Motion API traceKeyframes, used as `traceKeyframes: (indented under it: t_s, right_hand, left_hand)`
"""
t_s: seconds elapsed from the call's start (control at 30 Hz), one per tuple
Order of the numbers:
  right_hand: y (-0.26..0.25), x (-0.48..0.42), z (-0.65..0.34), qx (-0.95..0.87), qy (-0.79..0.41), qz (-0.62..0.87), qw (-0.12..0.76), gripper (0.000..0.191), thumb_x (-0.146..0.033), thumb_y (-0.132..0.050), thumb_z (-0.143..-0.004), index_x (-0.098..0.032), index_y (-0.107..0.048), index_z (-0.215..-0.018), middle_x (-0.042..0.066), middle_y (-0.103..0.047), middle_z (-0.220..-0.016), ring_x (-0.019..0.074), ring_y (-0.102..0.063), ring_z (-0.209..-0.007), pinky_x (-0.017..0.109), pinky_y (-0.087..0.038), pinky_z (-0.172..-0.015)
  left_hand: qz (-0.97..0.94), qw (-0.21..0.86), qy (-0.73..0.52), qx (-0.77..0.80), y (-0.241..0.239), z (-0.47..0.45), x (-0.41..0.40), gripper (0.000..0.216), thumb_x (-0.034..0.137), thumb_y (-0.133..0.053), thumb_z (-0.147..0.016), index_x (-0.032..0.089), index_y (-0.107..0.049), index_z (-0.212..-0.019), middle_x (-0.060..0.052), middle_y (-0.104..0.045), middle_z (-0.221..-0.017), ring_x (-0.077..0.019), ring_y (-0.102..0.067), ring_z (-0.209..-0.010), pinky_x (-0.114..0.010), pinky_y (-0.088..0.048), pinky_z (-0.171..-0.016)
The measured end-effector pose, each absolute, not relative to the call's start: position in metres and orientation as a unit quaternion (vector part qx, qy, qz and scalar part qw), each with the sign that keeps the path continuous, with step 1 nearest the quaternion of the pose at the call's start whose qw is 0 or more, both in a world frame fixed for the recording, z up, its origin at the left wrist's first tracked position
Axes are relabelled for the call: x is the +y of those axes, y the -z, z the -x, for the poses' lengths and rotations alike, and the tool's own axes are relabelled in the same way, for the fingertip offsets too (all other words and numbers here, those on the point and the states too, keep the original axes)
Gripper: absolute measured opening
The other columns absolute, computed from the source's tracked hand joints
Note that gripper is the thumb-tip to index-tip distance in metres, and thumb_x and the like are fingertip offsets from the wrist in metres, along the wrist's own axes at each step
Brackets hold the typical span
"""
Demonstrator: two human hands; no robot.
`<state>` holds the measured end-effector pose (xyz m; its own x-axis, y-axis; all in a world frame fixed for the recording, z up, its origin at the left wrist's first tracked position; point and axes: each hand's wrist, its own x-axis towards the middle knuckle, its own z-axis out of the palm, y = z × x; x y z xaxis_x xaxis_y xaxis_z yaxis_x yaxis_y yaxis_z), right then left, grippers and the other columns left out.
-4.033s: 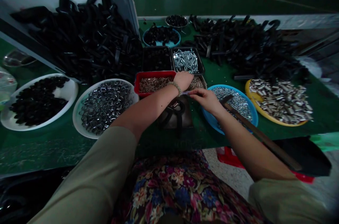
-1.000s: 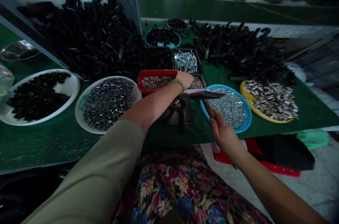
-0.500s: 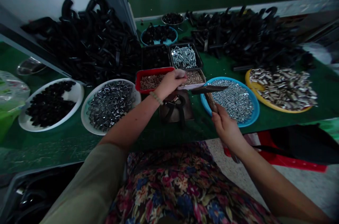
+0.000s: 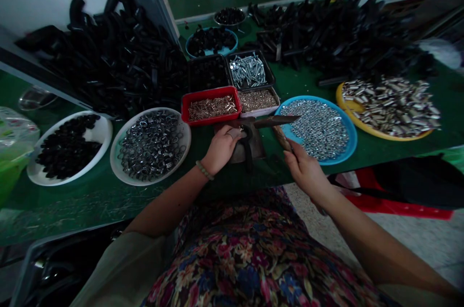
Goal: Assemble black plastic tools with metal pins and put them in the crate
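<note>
Head view | I'm gripping the hammer [image 4: 277, 122] in the right hand [image 4: 306, 169], fingers wrapped | left hand [image 4: 221, 147] half-curling beside its fingertips' black curved part [image 4: 248, 145], hold unclear | steadying it, fingertips clear, seems wise

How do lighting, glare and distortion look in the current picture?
Head view: dim light, the black curved part barely separating from the dark plate beneath; head view: small glints on the metal rings; head view: wide-angle look, edges seeming stretched.
</note>
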<state>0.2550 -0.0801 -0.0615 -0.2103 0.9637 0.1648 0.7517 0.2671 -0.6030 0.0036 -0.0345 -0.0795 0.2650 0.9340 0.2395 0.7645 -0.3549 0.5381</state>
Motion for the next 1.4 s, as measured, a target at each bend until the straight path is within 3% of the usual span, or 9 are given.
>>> traceKeyframes:
  t_s: [0.27,0.57,0.73,0.9,0.97,1.13,1.23,1.4]
  right_hand:
    - [0.067,-0.082,-0.257,-0.744,-0.213,0.573,0.270,0.044,-0.037,-0.038,-0.094,-0.013,-0.053,-0.128,0.018,-0.070,-0.111,0.0302,-0.069,-0.098,0.040,-0.056,-0.079]
    - [0.076,-0.088,-0.258,-0.752,-0.207,0.560,0.279,0.043,-0.037,-0.039,-0.095,-0.013,-0.053,-0.128,0.018,-0.069,-0.114,0.0295,-0.066,-0.106,0.044,-0.054,-0.087]
    - [0.074,-0.090,-0.255,-0.764,-0.208,0.547,0.270,0.042,-0.036,-0.039,-0.095,-0.014,-0.052,-0.129,0.016,-0.066,-0.121,0.0286,-0.063,-0.114,0.045,-0.051,-0.094]
    - [0.050,-0.087,-0.240,-0.798,-0.223,0.512,0.227,0.047,-0.032,-0.037,-0.097,-0.018,-0.043,-0.141,0.013,-0.061,-0.131,0.0258,-0.062,-0.116,0.043,-0.051,-0.097]
    - [0.039,-0.086,-0.234,-0.802,-0.207,0.515,0.222,0.051,-0.033,-0.037,-0.097,-0.020,-0.038,-0.146,0.013,-0.059,-0.134,0.0267,-0.063,-0.115,0.043,-0.052,-0.094]
    - [0.030,-0.079,-0.223,-0.822,-0.207,0.515,0.127,0.050,-0.034,-0.035,-0.096,-0.014,-0.044,-0.141,0.016,-0.071,-0.112,0.0292,-0.073,-0.085,0.041,-0.058,-0.072]
    - [0.034,-0.076,-0.220,-0.818,-0.185,0.524,0.147,0.052,-0.036,-0.034,-0.096,-0.014,-0.041,-0.143,0.017,-0.067,-0.119,0.0298,-0.072,-0.091,0.040,-0.058,-0.074]
    - [0.040,-0.074,-0.243,-0.818,-0.198,0.516,0.158,0.044,-0.041,-0.040,-0.092,-0.019,-0.057,-0.127,0.015,-0.073,-0.096,0.0310,-0.072,-0.069,0.041,-0.057,-0.057]
  left_hand:
    - [-0.804,0.058,-0.173,0.566,0.083,-0.008,-0.036,0.020,0.029,-0.049,-0.095,0.016,-0.065,-0.093,-0.006,-0.060,-0.097,-0.0182,-0.059,-0.090,-0.030,-0.048,-0.086]
    - [-0.862,-0.032,-0.082,0.499,0.080,-0.005,-0.043,0.021,0.023,-0.045,-0.096,0.018,-0.063,-0.105,-0.007,-0.059,-0.097,-0.0212,-0.056,-0.091,-0.032,-0.048,-0.081]
    - [-0.864,0.036,-0.086,0.494,0.073,-0.004,-0.049,0.022,0.021,-0.048,-0.093,0.015,-0.064,-0.107,-0.010,-0.060,-0.108,-0.0245,-0.055,-0.102,-0.038,-0.047,-0.092]
    - [-0.792,0.159,-0.218,0.548,0.065,0.010,-0.069,0.046,0.028,-0.056,-0.090,0.018,-0.048,-0.134,-0.012,-0.054,-0.124,-0.0242,-0.053,-0.115,-0.038,-0.044,-0.102]
    - [-0.773,0.143,-0.240,0.569,0.067,0.020,-0.084,0.049,0.030,-0.055,-0.090,0.019,-0.045,-0.137,-0.013,-0.052,-0.127,-0.0260,-0.052,-0.117,-0.041,-0.043,-0.103]
    - [-0.797,0.114,-0.192,0.561,0.085,0.027,-0.108,0.035,0.022,-0.051,-0.091,0.020,-0.056,-0.126,-0.011,-0.061,-0.110,-0.0247,-0.058,-0.101,-0.040,-0.050,-0.091]
    - [-0.797,0.112,-0.175,0.567,0.088,0.017,-0.112,0.035,0.020,-0.051,-0.090,0.018,-0.056,-0.125,-0.011,-0.062,-0.107,-0.0245,-0.058,-0.098,-0.039,-0.051,-0.089]
    - [-0.786,0.130,-0.193,0.573,0.063,0.056,-0.104,0.036,0.027,-0.057,-0.089,0.019,-0.058,-0.125,-0.010,-0.063,-0.114,-0.0231,-0.058,-0.103,-0.036,-0.048,-0.094]
